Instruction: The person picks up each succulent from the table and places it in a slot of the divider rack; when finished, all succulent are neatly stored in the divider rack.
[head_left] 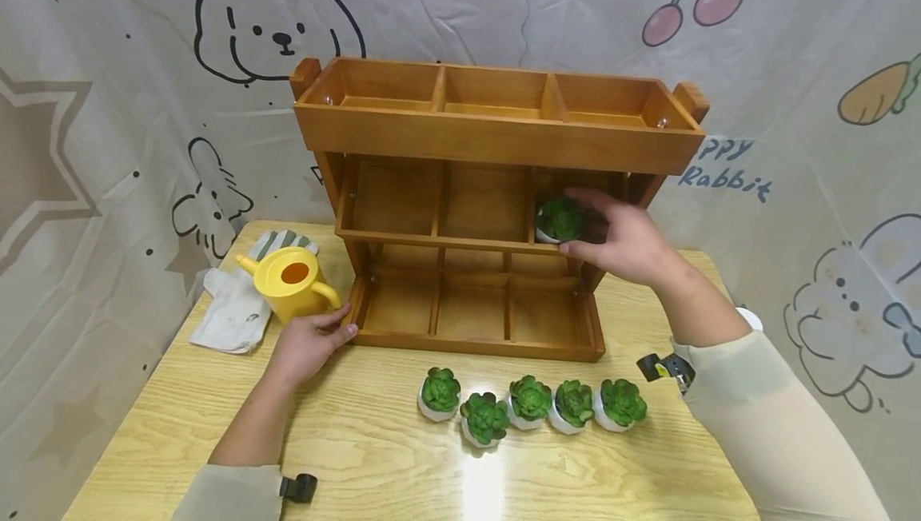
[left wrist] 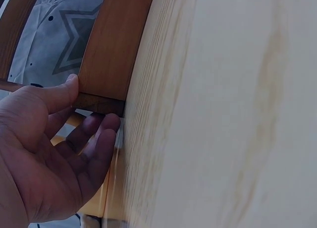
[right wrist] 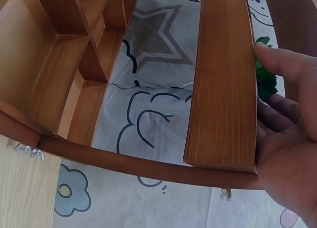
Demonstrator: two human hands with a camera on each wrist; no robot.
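Observation:
A three-tier wooden shelf (head_left: pixel 496 137), each tier split into three compartments, stands on the table. My right hand (head_left: pixel 622 237) grips a small potted succulent (head_left: pixel 560 219) at the right compartment of the middle tier. In the right wrist view, green leaves (right wrist: pixel 266 72) show between thumb and fingers behind the tier's front board (right wrist: pixel 225 79), while the pot is hidden. My left hand (head_left: pixel 311 345) pinches the lower left front corner of the shelf. Seen from the left wrist, the thumb lies against the board's end (left wrist: pixel 101 101) and the fingers curl round its other side.
Several potted succulents (head_left: pixel 531 399) stand in a loose row on the table (head_left: pixel 360 457) before the shelf. Close to my left hand is a yellow watering can (head_left: pixel 288 285), beside a folded cloth (head_left: pixel 233 313). A printed curtain (head_left: pixel 468 1) hangs behind.

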